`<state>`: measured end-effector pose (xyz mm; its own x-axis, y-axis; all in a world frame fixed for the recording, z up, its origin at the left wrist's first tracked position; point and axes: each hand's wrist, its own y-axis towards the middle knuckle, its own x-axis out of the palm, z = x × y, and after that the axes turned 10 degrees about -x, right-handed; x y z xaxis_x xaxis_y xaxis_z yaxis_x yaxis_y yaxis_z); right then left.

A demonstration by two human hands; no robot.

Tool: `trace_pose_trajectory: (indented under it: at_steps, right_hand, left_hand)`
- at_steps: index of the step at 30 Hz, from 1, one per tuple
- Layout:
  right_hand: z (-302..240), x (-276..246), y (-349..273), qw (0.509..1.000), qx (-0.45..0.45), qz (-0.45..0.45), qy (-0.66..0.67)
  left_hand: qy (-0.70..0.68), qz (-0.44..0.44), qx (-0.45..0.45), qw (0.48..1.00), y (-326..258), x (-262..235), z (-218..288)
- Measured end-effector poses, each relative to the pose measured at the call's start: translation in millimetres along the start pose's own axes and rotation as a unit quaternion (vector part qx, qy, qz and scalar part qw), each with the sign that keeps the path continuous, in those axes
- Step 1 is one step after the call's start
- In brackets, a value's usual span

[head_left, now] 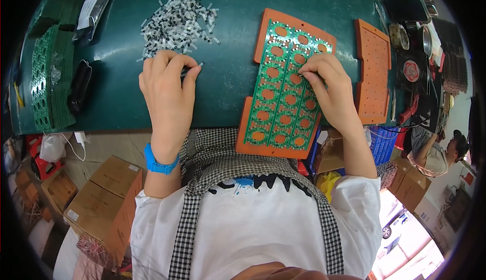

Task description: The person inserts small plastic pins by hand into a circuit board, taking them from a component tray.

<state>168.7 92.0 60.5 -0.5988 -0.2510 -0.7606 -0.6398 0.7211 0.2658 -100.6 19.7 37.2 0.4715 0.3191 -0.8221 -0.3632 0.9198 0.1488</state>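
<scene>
- Your table is green and runs across the upper part of the view
- Brown boxes sit on the floor to your left, below the table's near edge
- Your orange tray lies slanted right of centre, its near end reaching past the table edge toward your apron
- A 2nd tray, also orange, lies to the right of it, apart from it
- A stack of green boards stands at the table's far left
- Your board rests on the orange tray, with 3 columns of oval holes
- A pile of small clear and black strips lies just beyond your left hand
- That hand has thumb and forefinger pinched narrow on 1 strip, near the pile
- Your right hand is over the board, thumb and forefinger close together by a middle-column hole; you cannot tell whether they hold anything
- Your blue wristband circles the left wrist
</scene>
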Motion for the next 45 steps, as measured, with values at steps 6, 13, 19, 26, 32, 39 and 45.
trace_pose_trajectory:
  at_steps: [6, 13, 19, 26, 32, 39, 45]
  right_hand:
    - [4, -1, 6, 1.0, 0.005, -0.02, 0.008]
    - [5, 6, 4, 0.999, -0.003, 0.004, -0.033]
    - [6, 6, 4, 0.998, -0.036, 0.008, -0.053]
    - [9, 0, 4, 1.0, -0.01, -0.008, 0.012]
    - [9, 5, 3, 1.0, -0.015, 0.001, -0.003]
    - [6, 9, -5, 0.987, -0.098, 0.05, -0.116]
    - [6, 7, -4, 0.987, -0.103, 0.048, -0.115]
  left_hand:
    - [-0.059, 0.023, 0.06, 0.996, 5, 2, -2]
    - [-0.394, -0.141, -0.106, 0.902, -9, 8, 14]
    - [-0.496, -0.241, -0.131, 0.824, -18, 15, 28]
    - [-0.482, -0.249, -0.11, 0.833, -18, 17, 31]
    - [-0.489, -0.245, -0.117, 0.829, -19, 19, 32]
    - [-0.504, -0.257, -0.139, 0.813, -22, 19, 38]
    - [-0.49, -0.26, -0.124, 0.823, -21, 20, 44]
